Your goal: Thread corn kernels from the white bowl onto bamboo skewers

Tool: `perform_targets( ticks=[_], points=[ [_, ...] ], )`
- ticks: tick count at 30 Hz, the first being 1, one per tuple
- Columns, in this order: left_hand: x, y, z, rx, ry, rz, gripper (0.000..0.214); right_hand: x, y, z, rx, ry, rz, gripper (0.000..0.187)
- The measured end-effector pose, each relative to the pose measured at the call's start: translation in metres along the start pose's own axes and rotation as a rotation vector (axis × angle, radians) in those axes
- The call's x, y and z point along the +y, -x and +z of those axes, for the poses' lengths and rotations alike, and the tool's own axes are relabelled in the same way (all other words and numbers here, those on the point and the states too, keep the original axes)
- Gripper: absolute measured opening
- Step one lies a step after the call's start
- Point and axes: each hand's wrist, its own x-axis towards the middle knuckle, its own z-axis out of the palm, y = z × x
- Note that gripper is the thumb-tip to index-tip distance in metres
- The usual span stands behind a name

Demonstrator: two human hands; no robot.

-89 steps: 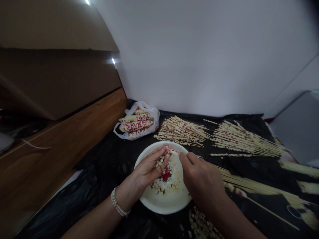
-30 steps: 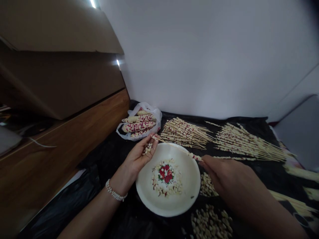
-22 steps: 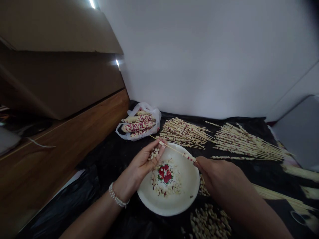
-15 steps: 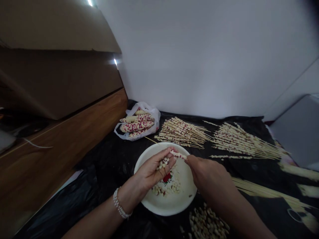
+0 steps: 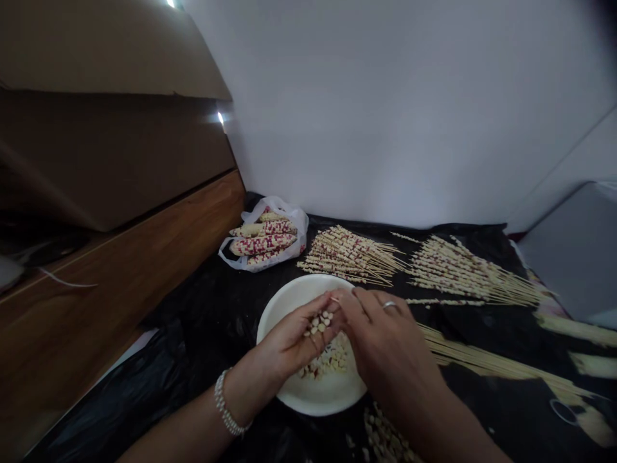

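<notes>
Over a white plate [image 5: 289,300] my two hands meet. My left hand [image 5: 294,337], palm up with a bead bracelet at the wrist, is cupped round several loose corn kernels [image 5: 319,322]. My right hand [image 5: 380,337], with a ring on one finger, is closed in a pinch at the left hand's fingertips; the thin skewer it held a moment ago is hidden under it now. More kernels [image 5: 328,361] lie in the plate.
Behind the plate lie two heaps of filled skewers [image 5: 351,252] [image 5: 463,270] and a white plastic bag of red-and-white corn cobs [image 5: 263,241]. Bare skewers [image 5: 486,361] lie at the right. Loose kernels [image 5: 380,437] sit on the black sheet [image 5: 193,321]. A wooden ledge [image 5: 120,270] runs along the left.
A second ago my hands were apart with a skewer stretched between them. My right hand has moved left to meet the left hand over the plate, and the skewer is hidden now.
</notes>
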Motion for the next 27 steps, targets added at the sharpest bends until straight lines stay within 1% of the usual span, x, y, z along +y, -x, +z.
perform_targets(
  ticks=[2,6,8,10,13,15,16,18,21,23,27],
  points=[
    [-0.003,0.005,0.003,-0.067,-0.011,-0.042,0.014,-0.006,0.000,0.009,-0.039,-0.011,0.011,0.041],
    [0.002,0.014,0.007,-0.221,0.005,-0.128,0.024,-0.002,-0.001,0.016,-0.120,-0.035,0.086,0.048],
    [0.004,0.014,0.007,-0.258,-0.011,-0.143,0.031,0.001,-0.002,0.015,-0.179,-0.041,0.109,0.042],
    [0.002,0.012,0.004,-0.264,-0.045,-0.137,0.034,0.004,-0.004,0.015,-0.209,-0.049,0.100,0.032],
    [-0.002,0.008,-0.003,-0.275,-0.090,-0.112,0.031,0.008,-0.006,0.014,-0.160,-0.075,0.084,0.020],
    [-0.003,0.006,-0.006,-0.260,-0.094,-0.088,0.030,0.011,-0.006,0.013,-0.093,-0.098,0.101,0.016],
    [-0.003,0.006,-0.006,-0.234,-0.084,-0.077,0.029,0.013,-0.007,0.012,-0.056,-0.113,0.111,0.015],
    [-0.002,0.005,-0.005,-0.151,-0.045,-0.067,0.025,0.015,-0.008,0.009,0.023,-0.149,0.119,0.016],
    [0.001,0.005,-0.001,-0.016,0.020,-0.048,0.022,0.015,-0.008,0.002,0.123,-0.180,0.084,0.018],
    [0.003,0.003,-0.001,0.020,0.049,-0.031,0.022,0.014,-0.007,-0.002,0.154,-0.157,0.052,0.020],
    [0.007,0.000,-0.003,0.058,0.089,0.012,0.031,0.012,-0.002,-0.005,0.170,-0.078,-0.027,0.025]
  ],
)
